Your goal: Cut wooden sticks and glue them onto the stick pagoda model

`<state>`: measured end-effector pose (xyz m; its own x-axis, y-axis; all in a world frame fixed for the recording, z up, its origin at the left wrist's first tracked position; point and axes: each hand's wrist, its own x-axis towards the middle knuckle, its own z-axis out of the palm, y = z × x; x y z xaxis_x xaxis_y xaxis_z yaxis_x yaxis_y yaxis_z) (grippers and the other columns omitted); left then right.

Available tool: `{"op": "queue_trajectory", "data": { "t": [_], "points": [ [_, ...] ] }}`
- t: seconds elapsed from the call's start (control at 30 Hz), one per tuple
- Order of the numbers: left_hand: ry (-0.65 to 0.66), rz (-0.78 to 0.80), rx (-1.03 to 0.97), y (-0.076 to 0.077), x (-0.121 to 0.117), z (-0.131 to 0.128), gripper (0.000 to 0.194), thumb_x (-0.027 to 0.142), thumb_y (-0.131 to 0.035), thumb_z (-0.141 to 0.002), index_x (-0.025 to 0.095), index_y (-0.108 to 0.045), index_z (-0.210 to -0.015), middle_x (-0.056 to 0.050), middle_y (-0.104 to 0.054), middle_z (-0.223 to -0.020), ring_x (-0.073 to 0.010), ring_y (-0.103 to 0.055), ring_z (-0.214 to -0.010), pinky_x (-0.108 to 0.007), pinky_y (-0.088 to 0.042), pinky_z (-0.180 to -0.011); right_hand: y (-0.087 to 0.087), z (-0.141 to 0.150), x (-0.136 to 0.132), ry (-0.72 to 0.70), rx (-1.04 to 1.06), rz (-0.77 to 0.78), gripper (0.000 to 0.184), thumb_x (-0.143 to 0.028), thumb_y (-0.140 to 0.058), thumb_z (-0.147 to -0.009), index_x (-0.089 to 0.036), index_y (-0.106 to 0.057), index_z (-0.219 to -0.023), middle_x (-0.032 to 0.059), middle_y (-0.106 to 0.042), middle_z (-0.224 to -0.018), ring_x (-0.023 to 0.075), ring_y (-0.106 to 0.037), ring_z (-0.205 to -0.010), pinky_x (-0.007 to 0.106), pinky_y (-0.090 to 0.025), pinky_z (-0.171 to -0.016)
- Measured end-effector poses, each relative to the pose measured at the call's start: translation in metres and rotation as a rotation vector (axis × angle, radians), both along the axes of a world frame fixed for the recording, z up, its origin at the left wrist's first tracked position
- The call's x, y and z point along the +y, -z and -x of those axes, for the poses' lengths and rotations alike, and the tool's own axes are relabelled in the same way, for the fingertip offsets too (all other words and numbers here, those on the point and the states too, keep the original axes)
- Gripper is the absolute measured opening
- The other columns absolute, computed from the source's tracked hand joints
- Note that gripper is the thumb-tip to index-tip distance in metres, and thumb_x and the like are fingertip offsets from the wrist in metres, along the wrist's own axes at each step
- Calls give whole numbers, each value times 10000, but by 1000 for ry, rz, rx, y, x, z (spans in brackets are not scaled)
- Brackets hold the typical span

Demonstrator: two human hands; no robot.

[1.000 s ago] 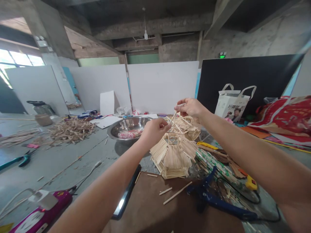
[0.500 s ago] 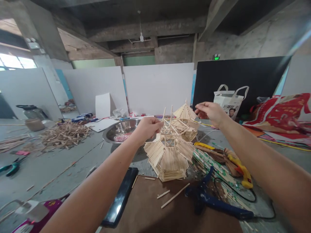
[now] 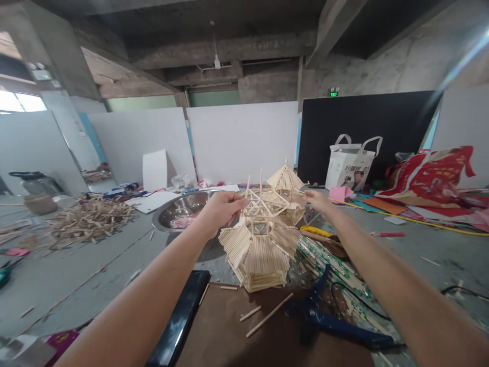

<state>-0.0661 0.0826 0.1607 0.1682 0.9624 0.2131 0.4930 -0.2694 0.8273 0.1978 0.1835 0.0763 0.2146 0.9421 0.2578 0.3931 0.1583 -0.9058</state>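
A small pavilion model (image 3: 266, 257) built of thin wooden sticks stands in front of me, with slatted roof panels and an open frame on top. My left hand (image 3: 226, 208) is closed in a pinch at the left of this frame, at the foot of an upright wooden stick (image 3: 248, 184). Behind stands a second stick-built part with a pointed roof (image 3: 286, 177). Close to its right side is my right hand (image 3: 318, 202), fingertips pinched together; what they hold, if anything, is too small to tell.
A blue glue gun (image 3: 344, 326) and loose sticks (image 3: 269, 315) lie on a brown board (image 3: 225, 331), with a black phone (image 3: 183, 318) at its left. A steel bowl (image 3: 162, 219) stands behind my left arm. Wrapped stick bundles (image 3: 336, 265) and a stick pile (image 3: 91, 219) flank the model.
My right hand has come down and left, in to the model's rear part. My left hand stays at the top frame. The whole view has shifted slightly.
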Motion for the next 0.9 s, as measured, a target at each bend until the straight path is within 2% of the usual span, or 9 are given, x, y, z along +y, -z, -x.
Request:
{"op": "queue_trajectory", "data": {
  "t": [0.17, 0.27, 0.57, 0.9],
  "points": [
    [-1, 24, -14, 3, 3, 2, 224, 336, -509, -668, 162, -445, -542, 44, -438, -438, -9, -282, -291, -177, -181, -316, 7, 7, 24, -47, -21, -24, 196, -268, -507, -624, -154, -549, -778, 6, -567, -727, 106, -504, -611, 185, -349, -461],
    [5, 45, -12, 3, 3, 3, 226, 338, -516, -663, 162, -445, -540, 45, -430, -424, -11, -284, -296, -177, -183, -319, 9, 8, 25, -65, -25, -26, 205, -283, -514, -622, -149, -544, -774, 2, -556, -698, 103, -496, -600, 186, -348, -460],
    [35, 59, -1, 6, 7, 0, 248, 362, -504, -672, 165, -447, -531, 40, -404, -411, -12, -270, -298, -189, -162, -328, 2, 7, -5, -94, -41, 37, 163, -283, -524, -644, -146, -560, -725, 11, -557, -637, 105, -506, -576, 197, -351, -466],
    [-10, 67, -37, 5, 12, -5, 231, 381, -542, -640, 164, -503, -573, 47, -332, -410, -14, -240, -312, -199, -134, -342, -13, 23, -27, -249, -112, 9, 210, -311, -527, -641, -153, -583, -766, 21, -592, -733, 102, -506, -608, 205, -352, -503]
  ]
}}
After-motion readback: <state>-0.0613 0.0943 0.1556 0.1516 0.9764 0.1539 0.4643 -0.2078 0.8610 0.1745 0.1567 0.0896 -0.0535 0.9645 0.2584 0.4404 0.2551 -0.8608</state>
